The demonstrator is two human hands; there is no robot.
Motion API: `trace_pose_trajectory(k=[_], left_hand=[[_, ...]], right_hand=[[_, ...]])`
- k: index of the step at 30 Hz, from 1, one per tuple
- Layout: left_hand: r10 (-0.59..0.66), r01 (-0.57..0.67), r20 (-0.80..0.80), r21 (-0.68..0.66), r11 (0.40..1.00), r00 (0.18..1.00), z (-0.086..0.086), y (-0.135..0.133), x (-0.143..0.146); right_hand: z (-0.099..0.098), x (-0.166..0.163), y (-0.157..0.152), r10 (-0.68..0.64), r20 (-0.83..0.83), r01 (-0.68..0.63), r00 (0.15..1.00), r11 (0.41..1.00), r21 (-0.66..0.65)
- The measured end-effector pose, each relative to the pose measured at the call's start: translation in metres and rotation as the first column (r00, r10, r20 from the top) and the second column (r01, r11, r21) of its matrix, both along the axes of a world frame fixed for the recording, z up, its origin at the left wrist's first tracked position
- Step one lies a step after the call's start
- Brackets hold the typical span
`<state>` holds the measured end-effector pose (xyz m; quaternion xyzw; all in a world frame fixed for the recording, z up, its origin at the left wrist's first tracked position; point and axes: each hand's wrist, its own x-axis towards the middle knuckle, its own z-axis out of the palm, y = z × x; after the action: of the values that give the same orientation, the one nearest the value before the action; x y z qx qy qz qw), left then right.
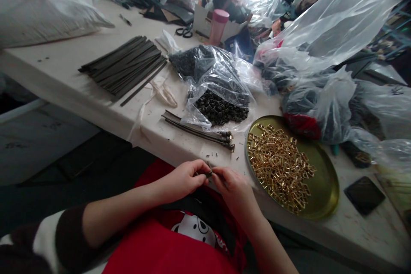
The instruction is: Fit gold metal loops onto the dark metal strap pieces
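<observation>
My left hand (188, 179) and my right hand (236, 190) meet at the table's front edge, fingertips pinched close together. Between them is a narrow dark strap (209, 173), mostly hidden by the fingers. Just beyond my hands, several finished-looking dark straps (199, 130) with small buckles at their right ends lie side by side. To the right of my right hand, a round gold-coloured tray (326, 188) holds a heap of small gold buckles (279, 167). Behind the straps, an open clear plastic bag (221, 70) spills small black loops (221, 109).
A stack of flat dark strips (125, 66) lies at the left of the table (96, 98). Behind are black-handled scissors (184, 32), a pink-lidded cup (218, 28) and a white sack (48, 6). Filled plastic bags (317, 107) crowd the right; a dark flat square object (364, 195) lies nearby.
</observation>
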<state>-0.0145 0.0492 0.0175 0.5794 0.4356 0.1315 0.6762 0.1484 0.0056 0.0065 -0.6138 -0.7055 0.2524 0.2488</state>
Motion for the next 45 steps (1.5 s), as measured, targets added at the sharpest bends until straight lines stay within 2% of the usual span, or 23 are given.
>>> trace_pose_trajectory(k=[2,5,9,12,14,16,18,21,24,29,32,34,40,45], left_hand=[[-0.015,0.019,-0.047,0.086,0.996,0.999,-0.001,0.0,-0.001],[-0.028,0.033,-0.059,0.092,0.995,0.998,-0.003,0.002,-0.001],[-0.014,0.012,-0.02,-0.087,0.996,1.0,-0.004,0.007,-0.001],[0.007,-0.003,0.014,-0.252,0.968,1.0,-0.005,0.009,-0.001],[0.012,-0.002,0.028,-0.307,0.952,1.0,-0.004,0.009,-0.002],[0.003,-0.001,0.006,-0.304,0.953,1.0,-0.004,0.008,-0.003],[-0.009,0.001,-0.034,-0.224,0.975,0.999,-0.003,0.007,-0.002],[-0.039,0.041,-0.057,0.036,0.998,0.998,-0.003,0.003,-0.001],[-0.062,0.084,-0.089,0.281,0.956,0.994,-0.003,-0.001,0.0],[-0.108,0.191,-0.192,0.496,0.847,0.976,-0.002,-0.006,-0.001],[-0.13,0.256,-0.261,0.537,0.804,0.957,-0.003,-0.009,-0.001],[-0.133,0.269,-0.279,0.531,0.804,0.951,-0.004,-0.01,-0.002],[-0.122,0.209,-0.213,0.457,0.865,0.97,-0.01,-0.002,-0.004],[-0.093,0.138,-0.124,0.422,0.896,0.988,-0.007,0.006,0.002]], right_hand=[[-0.002,-0.001,0.002,0.043,0.06,-0.043,0.997,0.999,-0.015],[-0.005,-0.001,0.005,0.072,0.11,-0.072,0.991,0.997,-0.006],[-0.008,0.0,0.008,0.048,0.083,-0.049,0.995,0.999,0.01],[-0.009,0.001,0.009,0.001,0.056,-0.002,0.998,1.0,0.013],[-0.009,0.003,0.008,-0.028,0.051,0.028,0.998,1.0,0.013],[-0.006,0.004,0.006,-0.016,0.037,0.017,0.999,1.0,-0.024],[-0.002,0.004,0.003,0.014,0.033,-0.012,0.999,0.997,-0.079],[0.005,0.002,0.0,-0.016,0.067,0.023,0.998,0.994,-0.11],[0.007,-0.001,-0.001,-0.037,0.018,0.039,0.999,0.987,-0.159],[0.005,-0.002,-0.001,-0.042,-0.129,0.008,0.991,0.966,-0.26],[-0.001,-0.004,-0.003,-0.062,-0.097,0.037,0.993,0.971,-0.238],[-0.004,-0.005,-0.004,-0.061,-0.049,0.05,0.997,0.977,-0.207],[0.004,-0.012,-0.003,-0.022,0.277,0.021,0.961,1.0,0.007],[0.01,-0.017,0.007,-0.097,0.446,0.05,0.89,0.992,0.117]])
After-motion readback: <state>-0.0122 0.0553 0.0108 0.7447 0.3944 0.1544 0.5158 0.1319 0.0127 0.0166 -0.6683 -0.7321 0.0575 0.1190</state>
